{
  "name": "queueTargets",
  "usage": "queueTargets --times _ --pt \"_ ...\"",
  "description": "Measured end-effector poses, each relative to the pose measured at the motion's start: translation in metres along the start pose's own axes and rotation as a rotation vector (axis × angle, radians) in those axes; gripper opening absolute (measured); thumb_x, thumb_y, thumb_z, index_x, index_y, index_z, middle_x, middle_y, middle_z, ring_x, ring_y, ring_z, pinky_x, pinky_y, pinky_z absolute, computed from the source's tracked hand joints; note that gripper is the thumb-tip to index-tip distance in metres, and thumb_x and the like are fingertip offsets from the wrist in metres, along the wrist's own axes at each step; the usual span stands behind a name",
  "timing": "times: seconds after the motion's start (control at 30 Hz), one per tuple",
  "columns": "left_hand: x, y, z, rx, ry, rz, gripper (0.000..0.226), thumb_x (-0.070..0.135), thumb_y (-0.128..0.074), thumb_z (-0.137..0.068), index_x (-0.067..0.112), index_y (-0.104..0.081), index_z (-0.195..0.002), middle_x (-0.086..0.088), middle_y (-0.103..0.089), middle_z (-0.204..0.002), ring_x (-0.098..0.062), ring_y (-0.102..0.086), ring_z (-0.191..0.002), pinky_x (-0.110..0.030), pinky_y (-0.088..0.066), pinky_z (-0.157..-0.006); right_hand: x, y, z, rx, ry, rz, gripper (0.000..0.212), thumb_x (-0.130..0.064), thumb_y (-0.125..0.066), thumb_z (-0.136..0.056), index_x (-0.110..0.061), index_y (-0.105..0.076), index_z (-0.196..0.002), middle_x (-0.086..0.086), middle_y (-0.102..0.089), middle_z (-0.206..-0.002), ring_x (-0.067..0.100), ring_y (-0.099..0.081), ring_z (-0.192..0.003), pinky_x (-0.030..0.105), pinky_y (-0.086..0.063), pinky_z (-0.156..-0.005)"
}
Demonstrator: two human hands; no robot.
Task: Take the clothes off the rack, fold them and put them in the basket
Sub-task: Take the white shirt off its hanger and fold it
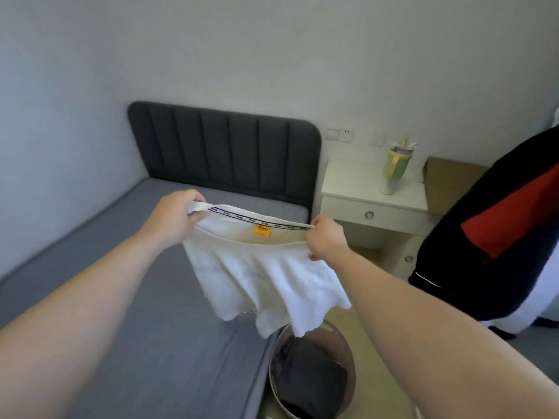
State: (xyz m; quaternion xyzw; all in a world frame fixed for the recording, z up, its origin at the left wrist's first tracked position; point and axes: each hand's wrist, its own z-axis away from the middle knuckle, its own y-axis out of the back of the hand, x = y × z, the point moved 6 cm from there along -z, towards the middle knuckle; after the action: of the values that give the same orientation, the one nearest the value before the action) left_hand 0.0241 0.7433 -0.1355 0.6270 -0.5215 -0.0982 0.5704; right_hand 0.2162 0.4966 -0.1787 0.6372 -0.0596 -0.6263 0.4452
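Nearest, the basket (348,370) stood on the floor beside the bed (136,313), dark folded clothes (308,379) already inside. Above it the white garment (263,279) hung in the air, stretched by its banded top edge: the left grip (175,213) pinched one end, the right grip (328,237) the other. Light and limp, it would likely sag wherever unsupported, so that firmer band seemed the surest hold. Farther right hung a dark-and-red jacket (499,237).

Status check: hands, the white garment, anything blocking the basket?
Left hand, right hand grip white garment at waistband, unfolded. Basket below holds dark clothes. Nothing in the way.
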Motion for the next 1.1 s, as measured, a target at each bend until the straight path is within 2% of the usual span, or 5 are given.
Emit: queueTargets --times 0.13,0.3,0.53,0.83,1.1 --pt "0.001 0.037 0.037 0.021 0.034 -0.095 0.014 0.02 -0.066 -0.092 0.016 -0.062 -0.104 -0.001 -0.054 -0.1 -0.025 -0.052 -0.094 -0.033 -0.036 -0.075 -0.016 0.026 0.036 0.072 0.081 0.027 0.028 -0.006 -0.038 -0.086 -0.004 -0.057 -0.106 0.01 -0.056 -0.098 0.023 -0.054 -0.073 0.029 -0.046 -0.064" --pt "-0.007 0.056 0.083 -0.165 0.218 -0.096 0.024 0.005 -0.056 -0.085 0.022 -0.059 -0.102 -0.005 -0.06 -0.104 -0.024 -0.054 -0.085 -0.03 -0.036 -0.059 -0.028 0.03 0.079 0.13 0.129 0.156 0.023 -0.011 -0.043 -0.084 -0.01 -0.053 -0.104 0.007 -0.053 -0.097 0.03 -0.057 -0.09 0.035 -0.051 -0.074" --pt "-0.024 0.106 0.129 0.1 0.419 -0.358 0.02 0.013 -0.054 -0.079 0.016 -0.065 -0.096 -0.012 -0.066 -0.1 -0.034 -0.059 -0.087 -0.031 -0.042 -0.066 -0.059 0.0 0.12 0.126 0.346 0.457 0.021 -0.002 -0.045 -0.086 -0.01 -0.053 -0.104 0.007 -0.048 -0.108 0.027 -0.051 -0.091 0.041 -0.054 -0.079" --pt "-0.065 0.098 0.152 -0.288 0.182 -0.226 0.032 0.007 -0.049 -0.083 0.035 -0.065 -0.08 0.009 -0.067 -0.091 -0.019 -0.06 -0.087 -0.029 -0.046 -0.067 -0.071 -0.042 0.151 0.108 0.239 0.648 0.019 0.006 -0.042 -0.087 -0.007 -0.054 -0.093 0.009 -0.051 -0.083 0.021 -0.047 -0.063 0.031 -0.043 -0.058" --pt "-0.084 0.118 0.163 -0.159 0.179 -0.016 0.023 0.005 -0.04 -0.09 0.009 -0.061 -0.081 -0.008 -0.059 -0.075 -0.031 -0.055 -0.074 -0.031 -0.032 -0.053 -0.069 -0.034 0.173 0.236 0.232 0.387 0.032 0.004 -0.052 -0.082 -0.015 -0.053 -0.108 0.006 -0.039 -0.115 0.027 -0.053 -0.085 0.035 -0.05 -0.07"
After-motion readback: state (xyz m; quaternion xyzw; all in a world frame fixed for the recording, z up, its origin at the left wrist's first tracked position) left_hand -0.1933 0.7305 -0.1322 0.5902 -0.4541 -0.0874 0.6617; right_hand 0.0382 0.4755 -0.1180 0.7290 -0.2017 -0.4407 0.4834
